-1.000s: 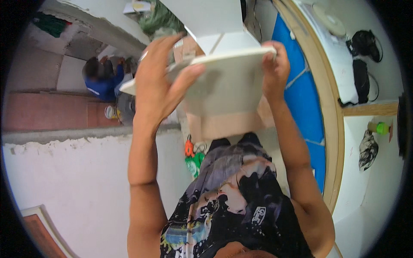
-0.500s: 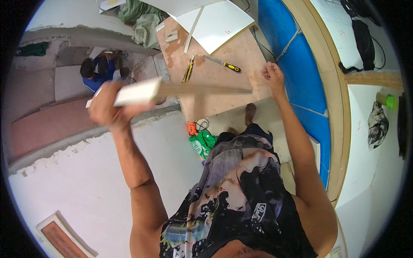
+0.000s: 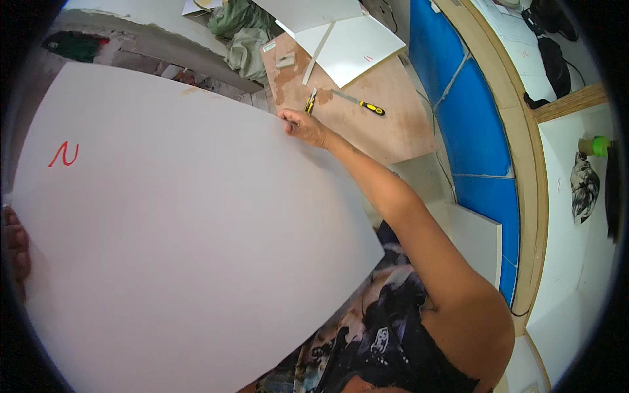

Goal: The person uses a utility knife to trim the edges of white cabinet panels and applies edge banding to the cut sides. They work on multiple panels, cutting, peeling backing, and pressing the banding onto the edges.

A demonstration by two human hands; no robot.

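Observation:
A large white panel (image 3: 190, 229) with a red hand-drawn mark near its far left corner fills the left and middle of the view, its broad face turned up toward me. At the left rim my left hand (image 3: 16, 252) has its fingers curled on the panel's left edge; its forearm is hidden. My right hand (image 3: 304, 128) grips the panel's far edge close to the right corner, fingers bent over it. Just beyond that hand, a yellow-and-black utility knife (image 3: 310, 101) lies on the wooden worktable (image 3: 400, 131), partly covered. A file with a yellow-and-black handle (image 3: 370, 107) rests to its right.
Another white panel (image 3: 354, 52) and a narrow strip (image 3: 319, 52) lie on the table's far part, beside a small pale block (image 3: 285, 60). Green-grey cloth (image 3: 247, 52) is heaped behind. Along the right runs a blue panelled surface (image 3: 485, 196) with a curved wooden edge (image 3: 527, 190).
The panel has turned from nearly edge-on to broad face up, now hiding the doorway and floor. My right hand moved left onto its far edge; my left hand shifted to the far left.

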